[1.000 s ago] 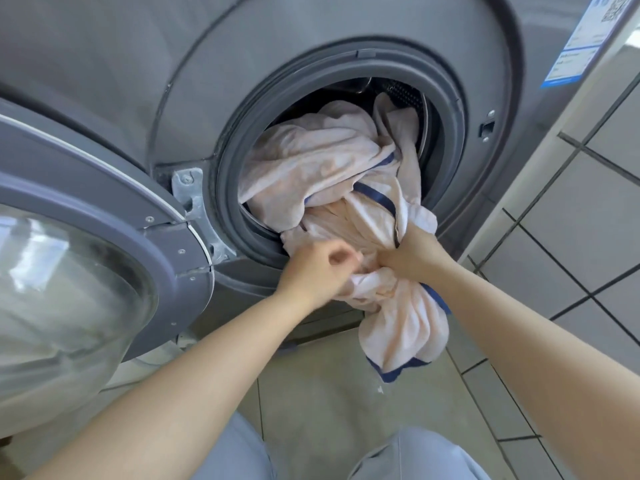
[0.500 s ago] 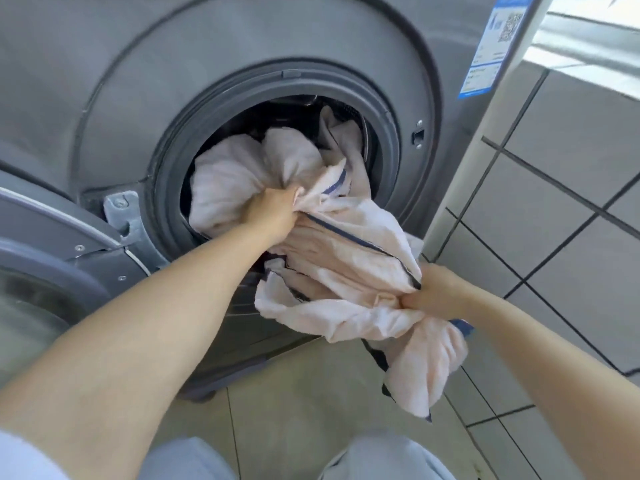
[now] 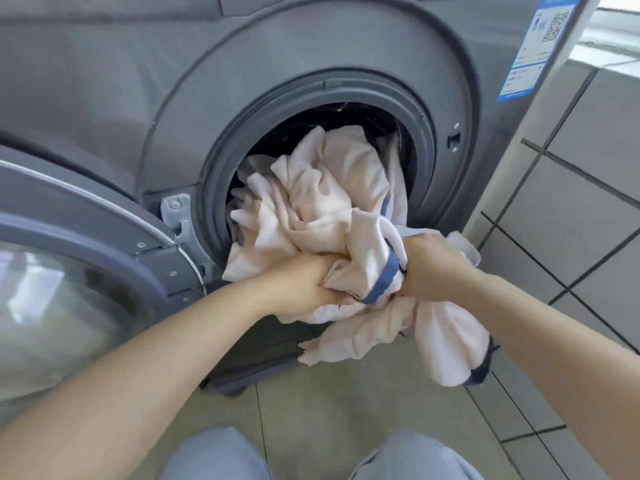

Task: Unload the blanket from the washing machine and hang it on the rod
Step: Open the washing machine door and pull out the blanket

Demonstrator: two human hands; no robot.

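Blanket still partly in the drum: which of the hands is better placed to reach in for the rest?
Probably the left hand: it grips the blanket nearer the drum opening; the right hand holds the bunch hanging outside.

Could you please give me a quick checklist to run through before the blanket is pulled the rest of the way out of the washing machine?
1. Left hand has a grip on the blanket: ok.
2. Right hand has a grip on it: ok.
3. Door swung clear of the opening: ok.
4. Blanket fully out of the drum: not ok, much still inside.
5. Hanging end off the floor: ok.
6. Fabric snagged inside: cannot tell.
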